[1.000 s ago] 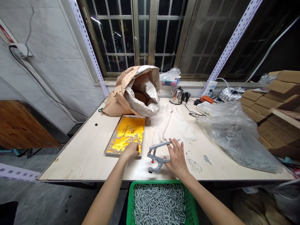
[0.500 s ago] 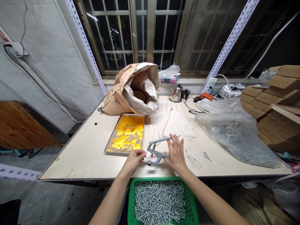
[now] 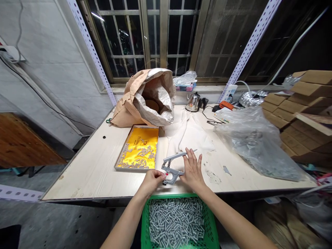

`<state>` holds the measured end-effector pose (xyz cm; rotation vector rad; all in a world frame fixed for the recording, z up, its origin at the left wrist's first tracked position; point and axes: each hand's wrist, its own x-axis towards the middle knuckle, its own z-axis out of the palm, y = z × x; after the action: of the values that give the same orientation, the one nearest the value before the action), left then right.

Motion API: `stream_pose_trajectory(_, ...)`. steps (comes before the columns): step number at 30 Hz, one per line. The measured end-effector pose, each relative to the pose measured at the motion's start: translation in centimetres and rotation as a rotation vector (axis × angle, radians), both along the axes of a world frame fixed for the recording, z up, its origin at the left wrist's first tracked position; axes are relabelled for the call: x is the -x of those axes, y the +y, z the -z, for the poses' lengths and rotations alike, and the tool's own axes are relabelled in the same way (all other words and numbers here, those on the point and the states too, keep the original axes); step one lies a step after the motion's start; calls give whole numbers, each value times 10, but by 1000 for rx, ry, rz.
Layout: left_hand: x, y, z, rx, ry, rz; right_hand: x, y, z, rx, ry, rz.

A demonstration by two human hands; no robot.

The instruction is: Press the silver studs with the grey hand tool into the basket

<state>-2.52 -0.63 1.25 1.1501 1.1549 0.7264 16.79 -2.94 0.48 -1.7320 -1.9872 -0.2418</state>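
A grey hand press tool (image 3: pixel 173 166) with a spring and red tip rests on the wooden table (image 3: pixel 85 174). My right hand (image 3: pixel 191 170) lies over its handles, fingers wrapped loosely on them. My left hand (image 3: pixel 151 180) is pinched at the tool's jaw, holding a small part too tiny to name. A yellow-lined tray (image 3: pixel 138 152) with several small metal pieces lies just left of the tool. A green basket (image 3: pixel 176 221) full of small metal springs sits below the table edge, in front of me.
A brown paper sack (image 3: pixel 145 98) stands open behind the tray. A white cloth (image 3: pixel 188 133), a kettle (image 3: pixel 194 102), a large clear plastic bag (image 3: pixel 255 141) and stacked cardboard boxes (image 3: pixel 298 107) fill the back and right. Barred windows rise behind.
My left hand left the yellow tray and came right to the tool's jaw, pinched. My right hand stayed on the tool, which shifted slightly toward me.
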Motion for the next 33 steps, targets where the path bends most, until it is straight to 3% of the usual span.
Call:
stream_pose_trajectory(7,-1,-3,-5,-84,160,81,3,-4,2,0,19,-4)
stream_pose_trajectory(23,7,-3,-8,-78,217,325,7,-8,-1,4,-3,-37)
stream_pose_trajectory(30,7,-3,-13,-76,190,377,7,-9,-2,-16,12,-43)
stream_pose_trajectory(33,7,-5,-16,-61,160,337,7,-9,-4,-19,15,-35)
